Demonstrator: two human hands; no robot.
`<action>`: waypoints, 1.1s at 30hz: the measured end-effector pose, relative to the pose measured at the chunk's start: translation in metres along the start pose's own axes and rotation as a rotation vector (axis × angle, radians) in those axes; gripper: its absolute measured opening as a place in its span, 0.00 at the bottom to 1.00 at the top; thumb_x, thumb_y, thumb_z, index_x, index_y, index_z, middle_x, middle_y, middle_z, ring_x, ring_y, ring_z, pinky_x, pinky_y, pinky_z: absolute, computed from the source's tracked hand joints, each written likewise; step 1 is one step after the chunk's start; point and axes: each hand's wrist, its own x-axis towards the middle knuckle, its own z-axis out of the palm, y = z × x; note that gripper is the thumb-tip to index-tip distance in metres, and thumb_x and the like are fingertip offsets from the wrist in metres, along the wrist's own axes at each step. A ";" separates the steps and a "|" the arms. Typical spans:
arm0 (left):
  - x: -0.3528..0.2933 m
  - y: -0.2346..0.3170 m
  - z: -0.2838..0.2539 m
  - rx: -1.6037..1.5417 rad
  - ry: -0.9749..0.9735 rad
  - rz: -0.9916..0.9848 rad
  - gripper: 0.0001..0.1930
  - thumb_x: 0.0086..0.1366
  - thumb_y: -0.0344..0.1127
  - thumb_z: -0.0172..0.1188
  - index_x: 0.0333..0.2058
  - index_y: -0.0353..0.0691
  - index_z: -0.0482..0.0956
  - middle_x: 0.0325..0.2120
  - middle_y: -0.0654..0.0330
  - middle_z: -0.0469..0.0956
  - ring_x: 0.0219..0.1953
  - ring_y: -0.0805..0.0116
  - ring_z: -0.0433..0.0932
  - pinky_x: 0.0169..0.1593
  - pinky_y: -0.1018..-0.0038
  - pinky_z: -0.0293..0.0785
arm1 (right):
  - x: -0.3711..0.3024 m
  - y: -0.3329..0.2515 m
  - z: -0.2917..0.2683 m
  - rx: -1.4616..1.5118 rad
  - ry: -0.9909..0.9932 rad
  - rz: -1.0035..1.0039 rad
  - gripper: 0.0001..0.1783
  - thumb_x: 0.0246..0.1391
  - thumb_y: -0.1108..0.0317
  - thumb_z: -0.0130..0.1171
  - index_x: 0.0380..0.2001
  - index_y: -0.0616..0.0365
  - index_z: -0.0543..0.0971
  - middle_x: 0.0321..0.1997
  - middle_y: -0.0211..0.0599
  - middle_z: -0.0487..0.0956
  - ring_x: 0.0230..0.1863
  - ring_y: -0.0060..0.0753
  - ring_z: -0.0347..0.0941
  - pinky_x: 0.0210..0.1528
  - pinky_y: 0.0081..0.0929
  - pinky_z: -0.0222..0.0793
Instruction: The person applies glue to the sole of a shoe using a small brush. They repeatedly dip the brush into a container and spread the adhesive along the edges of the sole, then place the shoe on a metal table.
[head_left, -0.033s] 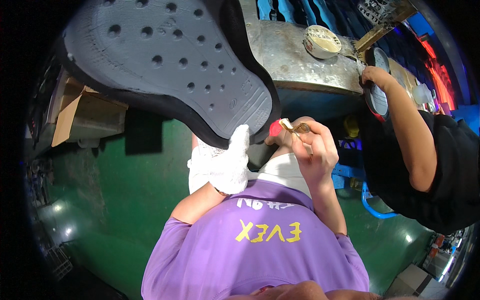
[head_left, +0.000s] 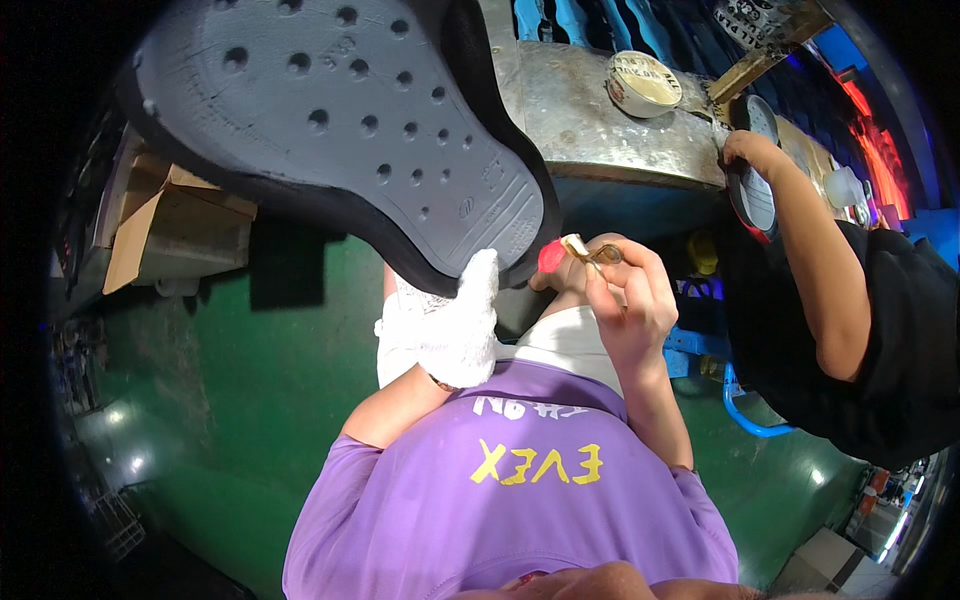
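Observation:
A large shoe sole (head_left: 350, 120), grey with dimples inside a thick black rim, fills the upper left close to me. My left hand (head_left: 460, 325), in a white knit glove, grips its narrower end, the thumb lying on the grey face and the fingers hidden behind. Just right of that end, my bare right hand (head_left: 635, 285) pinches a small brush-like tool (head_left: 580, 250) with a pale yellowish body. A pink-red patch (head_left: 551, 256) shows between tool and rim; I cannot tell which it belongs to.
A metal-topped bench (head_left: 570, 130) runs across the back, with a whitish bowl (head_left: 643, 84) on it. At the right, a co-worker's arm (head_left: 825, 250) reaches to a similar grey sole (head_left: 757, 198). An open cardboard box (head_left: 190, 225) stands left, and a blue tubular frame (head_left: 745, 415) is at right.
The sole has tilted very slightly, its wide end shifting a little downward and right. The tool in my right hand has moved slightly too.

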 end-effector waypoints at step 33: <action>0.004 -0.009 -0.011 0.234 0.020 0.085 0.28 0.59 0.19 0.66 0.58 0.35 0.68 0.49 0.55 0.78 0.48 0.68 0.78 0.54 0.73 0.74 | -0.012 -0.007 -0.003 0.160 -0.049 -0.133 0.13 0.47 0.76 0.72 0.32 0.57 0.76 0.44 0.42 0.79 0.35 0.39 0.79 0.36 0.28 0.75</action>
